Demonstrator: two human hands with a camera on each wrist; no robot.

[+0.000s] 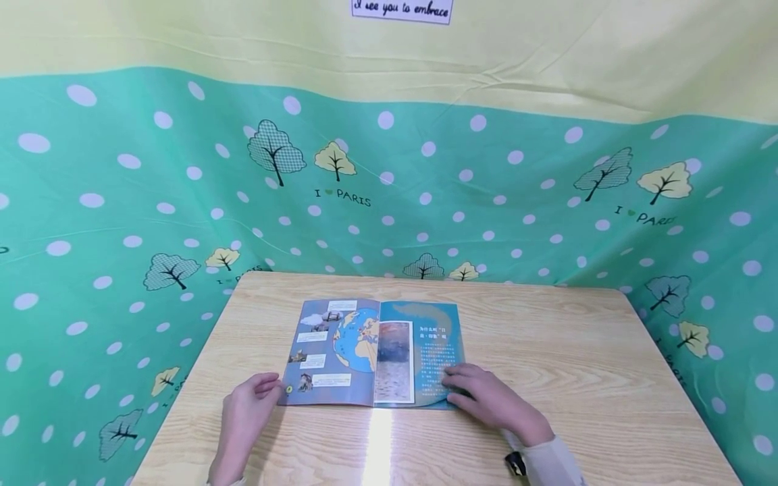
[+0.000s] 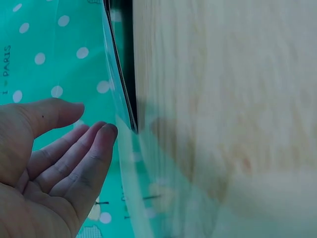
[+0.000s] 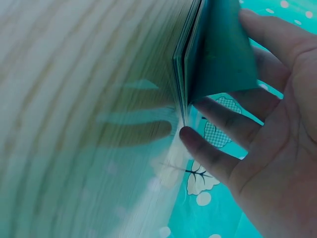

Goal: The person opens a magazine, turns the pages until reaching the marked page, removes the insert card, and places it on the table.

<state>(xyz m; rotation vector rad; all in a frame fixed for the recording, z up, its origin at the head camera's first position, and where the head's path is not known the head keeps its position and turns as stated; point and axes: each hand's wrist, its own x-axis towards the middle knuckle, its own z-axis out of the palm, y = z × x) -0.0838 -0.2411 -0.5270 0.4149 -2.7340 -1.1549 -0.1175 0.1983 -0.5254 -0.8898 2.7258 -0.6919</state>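
Note:
An open picture book (image 1: 395, 351) lies on the table, a globe drawing on its left page and a painting on its teal right page. Beside the lower left corner is my left hand (image 1: 250, 405), fingers loosely bent. In the left wrist view that hand (image 2: 64, 163) holds nothing, its fingertips close to the book's edge (image 2: 119, 84). My right hand (image 1: 486, 398) is at the lower right edge. The right wrist view shows a teal page (image 3: 223, 54) bent away from the other pages, between the thumb and fingers of the right hand (image 3: 277, 114).
The wooden table (image 1: 577, 351) extends on both sides of the book. A green dotted cloth (image 1: 389, 189) with printed trees hangs around its back and sides. Light glares off the table (image 1: 378, 445) in front of the book. A black device (image 1: 515, 464) sits at the right wrist.

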